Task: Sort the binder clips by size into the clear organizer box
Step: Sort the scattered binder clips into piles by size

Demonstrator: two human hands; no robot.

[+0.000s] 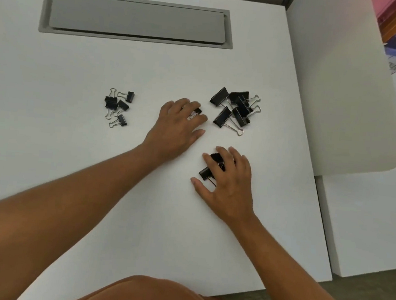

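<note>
1. On the white desk [72, 163], three groups of black binder clips.
2. Far left: small clips [118, 107] in a loose heap, well apart from both hands.
3. Far right: large clips [235, 109] piled together, some overlapping.
4. Left hand [177, 127] palm down, fingers spread a little, fingertips resting on one small clip [196, 112] just beside the large pile; real grip cannot be told.
5. Right hand [230, 183] palm down, fingers spread wide over two medium clips [208, 170], touching them, not lifted.
6. Grey cable hatch [136, 18] at the far side.
</note>
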